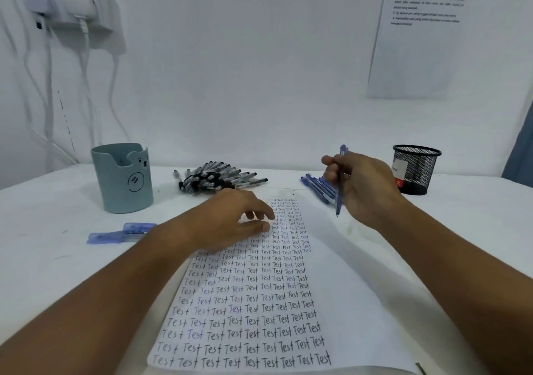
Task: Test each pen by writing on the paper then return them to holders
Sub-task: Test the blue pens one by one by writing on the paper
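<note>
White paper sheet [340,302], covered in rows of the handwritten word "Test", is laid on the white desk [57,259] and serves as the landmark. On its upper left part the left hand [230,219] is rested, fingers loosely bent with their tips touching the written rows and nothing gripped. Above the sheet's upper right edge the right hand [360,184] is raised, its fingers curled round a blue plastic pen [340,181] that is held nearly upright with the tip pointing down, clear of the paper. Just beyond the sheet's top edge a pile of black-capped clear pens [216,180] is heaped on the desk. At the sheet's top right corner, partly hidden behind the right hand, a small group of blue pens [315,185] is laid. Farther right of the sheet a black wire-mesh holder [415,170] is stood. To the left of the sheet and behind it a pale blue plastic cup holder with a bear face [122,178] is placed, and nearer the sheet's left side two translucent blue pen packets [121,233] are laid flat, partly hidden by the left forearm.
</note>
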